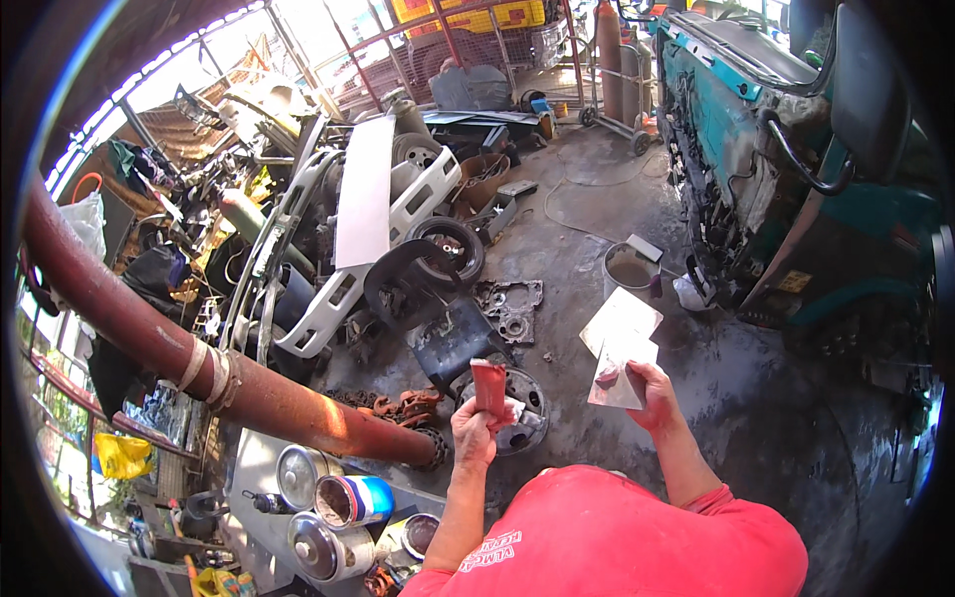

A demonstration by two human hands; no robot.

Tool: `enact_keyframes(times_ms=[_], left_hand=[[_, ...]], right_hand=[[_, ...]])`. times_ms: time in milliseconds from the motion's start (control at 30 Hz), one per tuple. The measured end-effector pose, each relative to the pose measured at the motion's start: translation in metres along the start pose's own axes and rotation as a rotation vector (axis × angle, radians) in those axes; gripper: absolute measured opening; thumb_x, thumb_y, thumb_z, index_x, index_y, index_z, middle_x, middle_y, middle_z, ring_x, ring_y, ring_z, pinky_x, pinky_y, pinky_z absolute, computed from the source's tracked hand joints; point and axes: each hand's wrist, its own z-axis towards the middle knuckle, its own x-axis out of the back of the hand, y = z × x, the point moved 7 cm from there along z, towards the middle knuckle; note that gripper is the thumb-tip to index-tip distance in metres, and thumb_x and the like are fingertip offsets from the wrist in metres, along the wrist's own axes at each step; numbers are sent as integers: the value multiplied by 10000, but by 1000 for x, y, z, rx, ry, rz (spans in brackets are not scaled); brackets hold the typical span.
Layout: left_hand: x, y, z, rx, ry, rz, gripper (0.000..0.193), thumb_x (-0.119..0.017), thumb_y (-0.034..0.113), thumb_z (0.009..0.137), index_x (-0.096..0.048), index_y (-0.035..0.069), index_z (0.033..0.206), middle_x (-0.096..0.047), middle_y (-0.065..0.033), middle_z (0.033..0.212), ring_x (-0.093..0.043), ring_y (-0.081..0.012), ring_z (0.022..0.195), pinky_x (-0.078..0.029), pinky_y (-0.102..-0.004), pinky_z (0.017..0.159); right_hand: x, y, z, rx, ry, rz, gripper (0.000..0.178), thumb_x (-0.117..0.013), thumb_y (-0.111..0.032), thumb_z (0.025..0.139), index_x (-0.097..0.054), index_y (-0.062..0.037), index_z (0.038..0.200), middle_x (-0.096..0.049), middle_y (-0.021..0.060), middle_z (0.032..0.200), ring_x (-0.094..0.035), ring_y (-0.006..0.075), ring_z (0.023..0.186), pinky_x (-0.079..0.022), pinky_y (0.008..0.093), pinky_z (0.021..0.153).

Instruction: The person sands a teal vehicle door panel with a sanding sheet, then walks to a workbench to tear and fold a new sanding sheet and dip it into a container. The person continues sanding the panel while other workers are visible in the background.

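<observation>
My left hand (474,434) is closed round a flattened red squeeze tube (487,386), which points up and away from me. Something whitish and crumpled (513,411) shows just beside that hand; I cannot tell whether it is held. My right hand (657,396) pinches the edge of a thin pale plate (627,353) with a pinkish-red smear (607,376) on it. A second pale flat sheet (621,316) lies against its far side; whether the two are joined is unclear. Tube and plate are apart, both in front of my red shirt.
Beyond my right hand stands a bucket (631,269). A rusty red pole (298,408) slants in from the left, above several paint cans (318,545). Bumpers (418,194), a tyre (448,249) and scrap pile up ahead. A teal truck cab (741,129) occupies the right.
</observation>
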Motion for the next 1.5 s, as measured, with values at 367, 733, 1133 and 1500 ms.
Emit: enact_keyframes(times_ms=[367,733,1133,1500], left_hand=[[35,2,-47,28,89,-261,333,-637,-50,935,-595,101,1229,-710,-101,1030,-769,-294,821,-555,-377,638],[36,36,-4,-55,197,266,290,-441,-122,866,-677,21,957,-679,-82,729,-635,-171,527,-388,-281,417],[12,59,-3,-100,-39,-64,442,-443,-75,872,-595,42,1270,-766,-186,994,-805,-303,879,-624,-365,578],[43,39,-9,-115,89,34,389,-377,-104,916,-731,36,995,-637,-63,668,-539,-135,454,-325,-285,314]], right_hand=[[-36,50,9,-126,32,-48,430,-617,-182,1028,-594,0,1416,-741,132,1264,-743,298,1120,-580,491,1027],[-37,40,2,-15,50,-118,457,-619,-210,1031,-573,-8,1438,-722,133,1238,-732,293,1099,-592,535,998],[-38,46,19,-74,-33,10,294,-626,-190,1060,-672,-12,1290,-763,118,1235,-744,274,1137,-579,460,1045],[-77,75,28,-134,-82,-57,218,-665,-140,1028,-687,19,1174,-767,121,1123,-766,244,999,-626,424,922]])
